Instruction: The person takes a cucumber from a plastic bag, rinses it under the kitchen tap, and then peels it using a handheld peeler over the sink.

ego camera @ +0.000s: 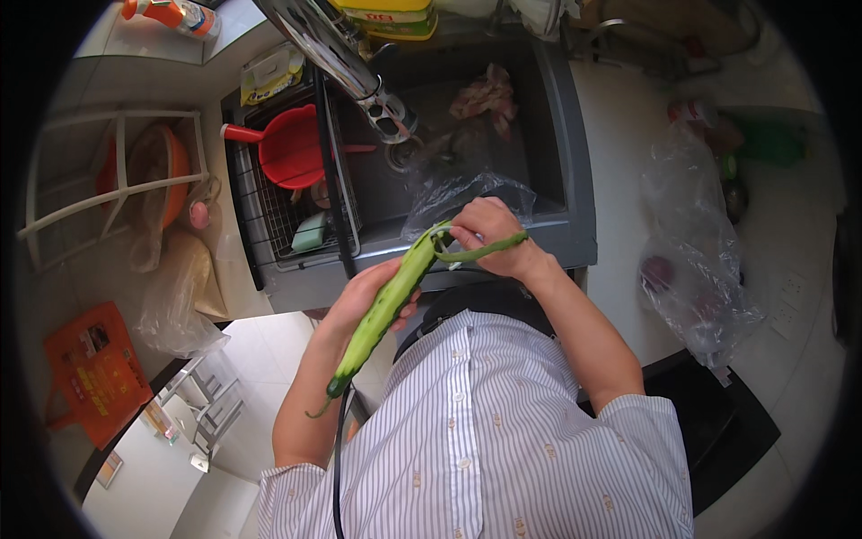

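A long cucumber (pixel 389 296), its upper side partly peeled to pale green, slants across the front of the sink. My left hand (pixel 369 296) is wrapped around its middle, and its stem end points down towards my left forearm. At the far end my right hand (pixel 490 232) grips a peeler (pixel 441 232), of which only a pale, thin part shows between the fingers. A strip of green peel (pixel 481 252) hangs from the peeler and lies over my right wrist. Beneath the hands, a clear plastic bag (pixel 465 192) is spread in the grey sink basin.
Above the basin (pixel 579 168) juts a chrome faucet (pixel 387 111). A wire rack (pixel 269 209) at left holds a red ladle (pixel 293 147) and a green soap bar or sponge (pixel 310 232). Raw meat (pixel 486 100) or similar lies at the back. Bagged produce (pixel 693 249) rests on the right counter.
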The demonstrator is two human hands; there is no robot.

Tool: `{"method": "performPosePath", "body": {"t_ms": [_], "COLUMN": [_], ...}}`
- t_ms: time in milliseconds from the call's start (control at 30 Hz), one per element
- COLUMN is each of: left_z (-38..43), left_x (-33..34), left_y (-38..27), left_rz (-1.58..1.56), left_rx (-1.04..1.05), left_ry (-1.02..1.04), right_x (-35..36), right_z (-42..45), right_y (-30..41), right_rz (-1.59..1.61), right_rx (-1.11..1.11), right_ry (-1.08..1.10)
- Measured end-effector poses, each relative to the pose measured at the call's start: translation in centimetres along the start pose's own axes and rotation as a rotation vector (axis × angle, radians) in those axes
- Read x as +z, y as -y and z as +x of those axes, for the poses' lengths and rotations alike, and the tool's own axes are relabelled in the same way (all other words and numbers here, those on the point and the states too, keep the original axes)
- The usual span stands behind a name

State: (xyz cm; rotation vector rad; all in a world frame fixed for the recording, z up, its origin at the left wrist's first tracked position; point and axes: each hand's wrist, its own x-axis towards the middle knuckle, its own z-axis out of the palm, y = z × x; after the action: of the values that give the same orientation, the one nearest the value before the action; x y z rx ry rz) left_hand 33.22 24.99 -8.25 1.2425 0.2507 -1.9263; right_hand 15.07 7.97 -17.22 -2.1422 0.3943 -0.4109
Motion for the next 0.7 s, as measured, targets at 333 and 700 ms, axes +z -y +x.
{"method": "performPosePath", "body": {"t_ms": [333,700], "left_z": [-1.8,-3.2], "left_x": [-0.3,0.2], "left_y": [0.1,0.3], "left_rz": [0.131,0.164], "left_rx": [0.028,0.06], "left_ry": [-0.028,-0.06], "right_x": [3.6,5.5], "right_z": [-1.2,-2.3], "right_y": [-2.6,-4.6], "right_rz": [0.131,0.331], "right_rx": [0.124,0.311], "right_ry": [-0.062,0.032]}}
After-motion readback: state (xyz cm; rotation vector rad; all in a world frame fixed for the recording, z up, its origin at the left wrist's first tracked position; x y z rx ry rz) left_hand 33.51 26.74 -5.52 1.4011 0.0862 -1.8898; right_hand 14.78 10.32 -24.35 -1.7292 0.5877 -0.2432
